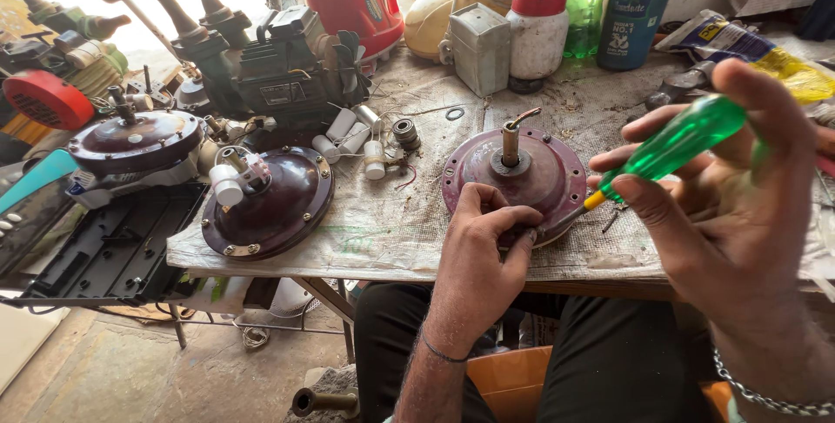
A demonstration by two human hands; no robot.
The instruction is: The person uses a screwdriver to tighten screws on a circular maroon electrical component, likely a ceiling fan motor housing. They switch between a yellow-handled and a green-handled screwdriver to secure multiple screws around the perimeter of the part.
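A round maroon fan motor housing (539, 171) with a metal shaft sticking up lies on the cloth-covered table (391, 232). My left hand (483, 232) rests on its near rim, fingers curled over the edge and pinching it. My right hand (739, 188) grips a screwdriver (674, 145) with a translucent green handle. Its yellow collar and blade point down-left toward the housing's near-right rim, close to my left fingertips.
A second maroon housing (270, 206) lies at the table's left, a third (135, 140) further left. White capacitors (357, 140) and a bearing (405, 133) sit mid-table. A motor pump (278, 66), a grey metal box (480, 47), a red-lidded jar (537, 32) and bottles line the back. A black tray (104, 249) sits at the lower left.
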